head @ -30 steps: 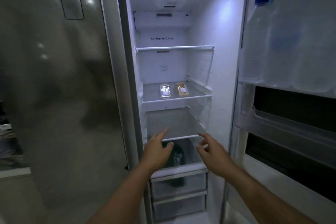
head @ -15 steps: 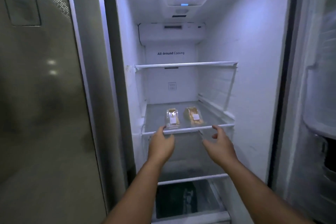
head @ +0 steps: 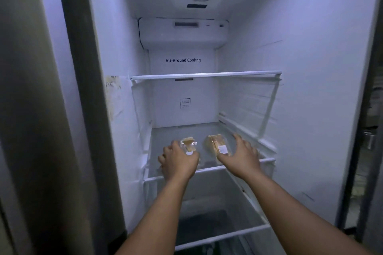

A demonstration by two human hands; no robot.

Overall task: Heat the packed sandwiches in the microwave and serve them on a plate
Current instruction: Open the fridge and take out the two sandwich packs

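Note:
Two packed sandwiches in clear wrap lie side by side on the middle glass shelf (head: 244, 162) of the open fridge. My left hand (head: 178, 160) covers the near end of the left sandwich (head: 188, 142), index finger on its left side and thumb on its right, curled round the pack. My right hand (head: 241, 154) is spread over the right sandwich (head: 217, 145), which has a white label. Its thumb touches the pack's near end and its fingers reach past the right side without closing.
An upper glass shelf (head: 207, 74) hangs above the sandwiches. A lower shelf (head: 221, 236) and a drawer sit below my forearms. The fridge's left wall (head: 116, 89) and right wall (head: 310, 89) flank the narrow compartment. The shut left door (head: 31, 109) stands close on the left.
Both hands have moved from the shelf's front edge in onto the shelf, the left closing round the left pack, the right spreading over the right one. The view has come closer.

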